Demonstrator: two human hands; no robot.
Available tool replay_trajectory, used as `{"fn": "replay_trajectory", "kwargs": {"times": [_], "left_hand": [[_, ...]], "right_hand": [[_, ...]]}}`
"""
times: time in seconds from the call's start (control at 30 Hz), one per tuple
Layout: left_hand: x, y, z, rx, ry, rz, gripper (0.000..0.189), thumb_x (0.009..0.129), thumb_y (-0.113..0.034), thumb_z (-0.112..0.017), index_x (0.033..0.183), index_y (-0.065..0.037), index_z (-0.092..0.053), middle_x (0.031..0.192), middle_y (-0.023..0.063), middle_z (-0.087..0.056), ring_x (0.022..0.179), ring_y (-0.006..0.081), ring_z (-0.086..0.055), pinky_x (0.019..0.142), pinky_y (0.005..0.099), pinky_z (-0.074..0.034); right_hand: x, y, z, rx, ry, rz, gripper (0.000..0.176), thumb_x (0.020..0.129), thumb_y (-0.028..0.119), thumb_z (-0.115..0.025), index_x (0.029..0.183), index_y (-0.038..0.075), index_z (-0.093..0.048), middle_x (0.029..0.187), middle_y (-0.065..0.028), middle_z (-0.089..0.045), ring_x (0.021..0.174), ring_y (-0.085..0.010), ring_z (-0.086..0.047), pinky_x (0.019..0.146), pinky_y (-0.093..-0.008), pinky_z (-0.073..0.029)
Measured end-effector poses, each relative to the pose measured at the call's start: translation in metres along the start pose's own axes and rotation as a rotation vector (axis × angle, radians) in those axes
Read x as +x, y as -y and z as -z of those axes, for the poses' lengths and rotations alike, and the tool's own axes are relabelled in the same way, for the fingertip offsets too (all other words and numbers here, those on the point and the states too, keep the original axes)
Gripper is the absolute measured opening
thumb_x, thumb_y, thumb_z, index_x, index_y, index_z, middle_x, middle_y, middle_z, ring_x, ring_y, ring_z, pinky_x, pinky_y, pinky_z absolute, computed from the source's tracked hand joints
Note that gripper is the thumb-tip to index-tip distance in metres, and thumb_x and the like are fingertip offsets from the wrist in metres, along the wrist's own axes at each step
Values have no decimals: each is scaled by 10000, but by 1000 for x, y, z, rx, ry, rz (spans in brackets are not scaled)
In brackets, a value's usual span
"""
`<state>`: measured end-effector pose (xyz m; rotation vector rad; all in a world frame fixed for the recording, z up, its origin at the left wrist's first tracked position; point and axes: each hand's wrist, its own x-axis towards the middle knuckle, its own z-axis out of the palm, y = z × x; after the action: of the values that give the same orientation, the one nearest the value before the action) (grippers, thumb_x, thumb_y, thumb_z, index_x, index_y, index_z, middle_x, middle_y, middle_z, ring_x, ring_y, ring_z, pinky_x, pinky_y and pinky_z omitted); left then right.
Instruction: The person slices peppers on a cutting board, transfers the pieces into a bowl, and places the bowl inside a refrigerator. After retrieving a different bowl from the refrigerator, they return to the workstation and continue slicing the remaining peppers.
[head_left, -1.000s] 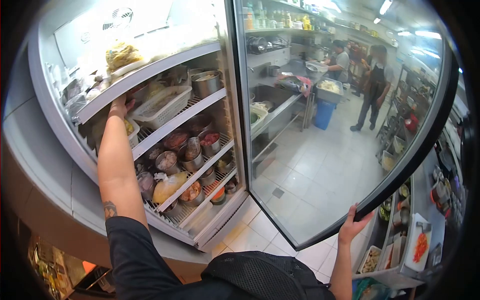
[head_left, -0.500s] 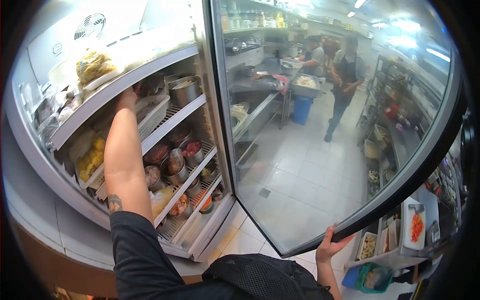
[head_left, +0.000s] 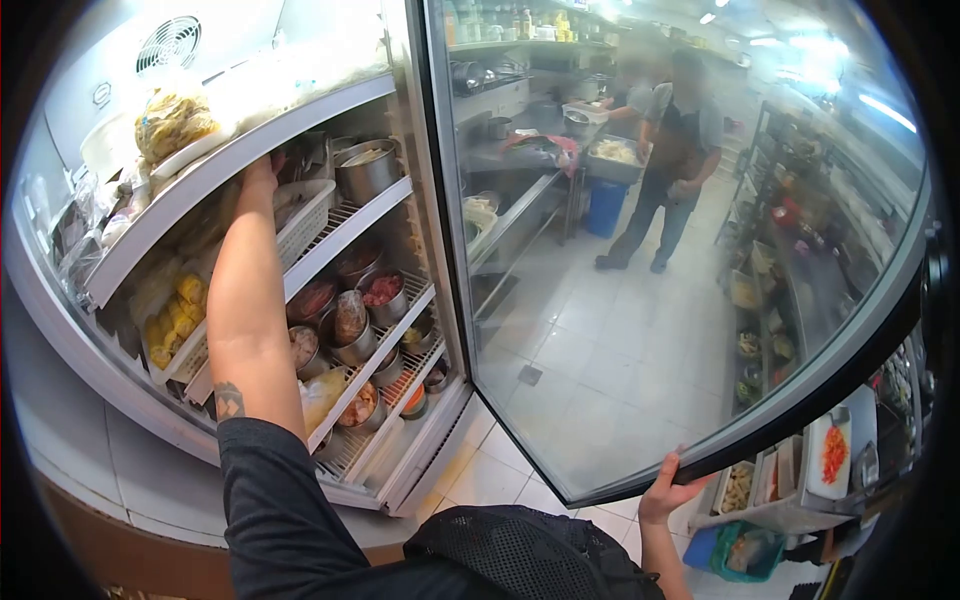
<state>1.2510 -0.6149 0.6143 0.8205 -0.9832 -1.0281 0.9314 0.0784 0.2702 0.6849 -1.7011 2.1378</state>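
I stand at an open glass-door fridge [head_left: 300, 120]. My left hand [head_left: 262, 170] reaches in under the upper shelf, beside a white mesh basket [head_left: 310, 215]; its fingers are hidden, so what it grips I cannot tell. My right hand [head_left: 668, 487] grips the lower edge of the glass door [head_left: 640, 300], which is swung open to the right. Below the basket, steel bowls of food [head_left: 380, 292] stand on wire shelves. A bag of yellow food [head_left: 172, 122] lies on the top shelf.
Seen through the door glass, a person in an apron [head_left: 672, 140] stands on the tiled floor [head_left: 610, 370] by a steel counter [head_left: 520, 215] and a blue bin [head_left: 605, 208]. Trays of food [head_left: 830, 455] sit at the lower right.
My left hand moved from the shelf's left side rightward to the mesh basket. The view shifted left. The person in the apron walked nearer. My right hand stayed on the door edge.
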Motion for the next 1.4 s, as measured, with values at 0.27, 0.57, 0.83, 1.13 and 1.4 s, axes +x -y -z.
{"fn": "replay_trajectory", "kwargs": {"times": [0.27, 0.57, 0.83, 1.13, 1.4], "left_hand": [[19, -10, 57, 174, -40, 102, 443, 963, -536, -682, 1284, -269, -535, 1117, 69, -638, 878, 164, -632, 573, 311, -574], [-61, -58, 76, 541, 148, 154, 255, 1024, -424, -561, 1095, -180, -580, 694, 27, -626, 503, 115, -528, 419, 219, -381], [-140, -39, -23, 521, 488, 367, 175, 978, -247, -543, 930, -102, -628, 736, 49, -620, 543, 118, -542, 449, 278, -412], [-138, -6, -104, -34, 67, 274, 201, 921, -121, -560, 1089, -39, -634, 904, 107, -631, 719, 180, -655, 567, 338, -635], [-129, 21, -149, -347, -286, 283, 284, 945, -92, -586, 1227, -102, -623, 1227, 134, -629, 989, 271, -652, 635, 402, -637]], "right_hand": [[19, -12, 3, 5, 32, 8, 749, 987, 84, -644, 1558, -35, -174, 1370, -170, -478, 1180, -241, -524, 1072, -401, -426], [31, -22, 8, 48, 95, 26, 634, 1003, 53, -623, 1529, 2, -272, 1248, -100, -533, 1084, -167, -538, 985, -328, -463], [34, -21, 9, 115, 139, -10, 621, 987, 60, -663, 1489, 8, -301, 1276, -105, -525, 1153, -183, -549, 1046, -353, -447], [31, -10, 7, 142, 171, -119, 586, 958, 39, -668, 1411, 39, -297, 1240, -98, -476, 1151, -186, -507, 1012, -347, -432], [15, -28, 8, 132, 91, -174, 711, 966, 19, -645, 1517, 14, -197, 1401, -169, -449, 1270, -263, -477, 1130, -432, -370]]}}
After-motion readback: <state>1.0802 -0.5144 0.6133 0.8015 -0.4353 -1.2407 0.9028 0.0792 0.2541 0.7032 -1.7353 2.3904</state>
